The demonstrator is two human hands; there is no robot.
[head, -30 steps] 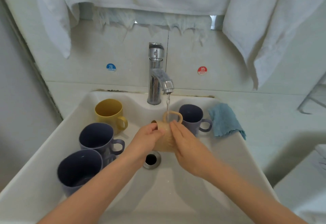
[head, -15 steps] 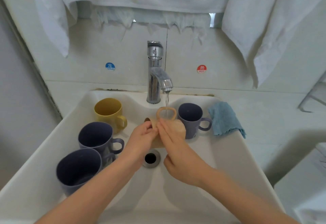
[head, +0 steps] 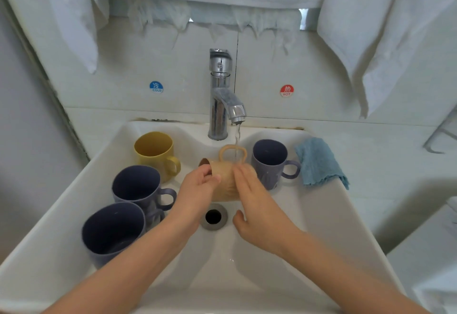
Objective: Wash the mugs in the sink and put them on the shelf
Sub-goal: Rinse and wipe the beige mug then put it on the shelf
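Note:
A tan mug (head: 226,180) lies on its side under the running tap (head: 223,100), handle up, mouth to the left. My left hand (head: 197,192) grips it at the rim, thumb on the outside. My right hand (head: 257,204) rubs its side with straight fingers, thumb apart. In the white sink (head: 321,214) stand a yellow mug (head: 155,155) at back left, a purple mug (head: 270,162) at back right, and two purple mugs at the left, one (head: 138,185) behind the other (head: 111,232).
A blue cloth (head: 317,162) hangs over the sink's right rim. The drain (head: 213,216) lies below the held mug. White towels (head: 385,29) hang above. Cold and hot stickers flank the tap. A wire rack edge (head: 442,135) shows at far right.
My right hand has slid down and right along the tan mug, its fingers spreading flatter. The mug has lifted slightly toward the water stream. My left hand keeps its grip.

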